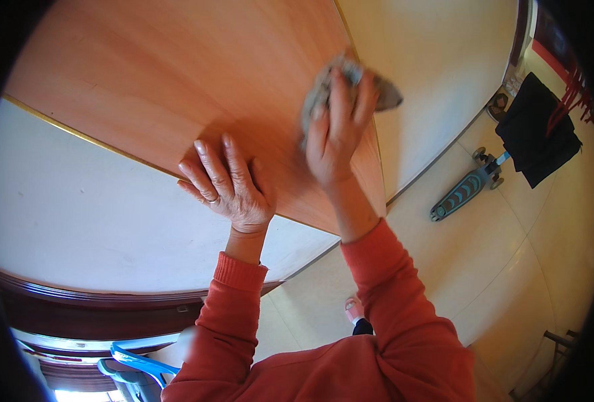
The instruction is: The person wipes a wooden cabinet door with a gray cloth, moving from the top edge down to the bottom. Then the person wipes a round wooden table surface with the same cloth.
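Note:
A crumpled grey cloth (313,103) is in my right hand (339,135), pressed by the fingers onto a wood-grain panel (176,70) close to its right edge. My left hand (231,183) rests palm down on the same panel, fingers spread, near the gold-coloured edge trim (91,142). It holds nothing, and a ring is on one finger. The panel narrows towards me to a corner between my two forearms. The cloth's tip sticks out past the right edge and looks blurred.
White wall (75,206) flanks the panel on the left, cream wall (432,75) on the right. A kick scooter (460,193) stands on the tiled floor (483,256), with black fabric (538,130) over its front. A blue curved object (141,363) is at lower left, dark legs (548,357) at lower right.

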`<action>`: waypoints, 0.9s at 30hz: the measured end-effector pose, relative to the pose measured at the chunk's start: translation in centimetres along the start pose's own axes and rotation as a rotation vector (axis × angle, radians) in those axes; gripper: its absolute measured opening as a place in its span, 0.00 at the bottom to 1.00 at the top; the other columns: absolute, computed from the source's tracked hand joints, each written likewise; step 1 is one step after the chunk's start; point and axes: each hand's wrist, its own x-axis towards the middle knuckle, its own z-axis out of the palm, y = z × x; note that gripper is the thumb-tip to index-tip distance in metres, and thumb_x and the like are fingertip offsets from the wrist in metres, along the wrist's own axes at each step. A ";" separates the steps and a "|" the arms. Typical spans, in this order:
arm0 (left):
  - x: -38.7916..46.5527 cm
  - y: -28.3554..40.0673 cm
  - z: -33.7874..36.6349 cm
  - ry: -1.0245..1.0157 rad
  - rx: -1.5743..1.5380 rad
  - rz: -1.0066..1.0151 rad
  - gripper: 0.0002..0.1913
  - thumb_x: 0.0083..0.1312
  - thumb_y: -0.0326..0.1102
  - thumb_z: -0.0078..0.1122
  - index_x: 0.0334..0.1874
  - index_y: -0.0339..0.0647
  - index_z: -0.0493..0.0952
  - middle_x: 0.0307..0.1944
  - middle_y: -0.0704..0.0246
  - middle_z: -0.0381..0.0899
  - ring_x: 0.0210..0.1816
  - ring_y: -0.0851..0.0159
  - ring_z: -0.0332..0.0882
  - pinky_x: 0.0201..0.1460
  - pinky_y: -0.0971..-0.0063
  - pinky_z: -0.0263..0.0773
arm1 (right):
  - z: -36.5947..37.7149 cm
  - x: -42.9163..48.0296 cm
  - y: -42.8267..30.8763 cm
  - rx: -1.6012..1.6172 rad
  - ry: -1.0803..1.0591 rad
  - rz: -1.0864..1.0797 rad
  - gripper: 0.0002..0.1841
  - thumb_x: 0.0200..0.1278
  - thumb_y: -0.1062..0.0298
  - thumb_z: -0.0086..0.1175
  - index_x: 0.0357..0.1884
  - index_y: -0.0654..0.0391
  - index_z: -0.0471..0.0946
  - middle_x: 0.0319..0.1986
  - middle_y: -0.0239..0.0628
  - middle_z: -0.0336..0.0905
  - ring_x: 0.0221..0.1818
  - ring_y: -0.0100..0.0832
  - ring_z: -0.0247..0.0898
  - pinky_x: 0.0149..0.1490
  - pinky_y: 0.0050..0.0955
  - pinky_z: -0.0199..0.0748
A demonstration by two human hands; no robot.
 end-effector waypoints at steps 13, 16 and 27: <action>-0.4 0.2 -0.1 -0.041 -0.177 -0.043 0.37 0.75 0.64 0.20 0.70 0.48 0.71 0.77 0.55 0.55 0.80 0.44 0.35 0.78 0.45 0.23 | -2.7 -10.8 -3.0 -0.005 -0.341 -0.301 0.18 0.55 0.54 0.63 0.48 0.43 0.82 0.61 0.50 0.69 0.63 0.59 0.63 0.64 0.63 0.58; -0.6 0.2 0.1 -0.032 -0.177 -0.029 0.38 0.74 0.67 0.23 0.71 0.50 0.71 0.77 0.56 0.54 0.80 0.44 0.35 0.78 0.43 0.22 | -0.4 -4.0 -2.3 0.001 -0.135 -0.275 0.20 0.58 0.57 0.59 0.53 0.48 0.80 0.64 0.54 0.64 0.64 0.59 0.62 0.65 0.65 0.55; 3.5 -1.6 -4.5 0.165 -0.637 -0.156 0.32 0.74 0.52 0.38 0.73 0.37 0.61 0.76 0.43 0.50 0.77 0.36 0.45 0.77 0.43 0.38 | 0.4 -0.7 -9.9 0.042 -0.527 -0.568 0.18 0.59 0.52 0.59 0.52 0.35 0.80 0.58 0.30 0.74 0.64 0.38 0.66 0.62 0.50 0.67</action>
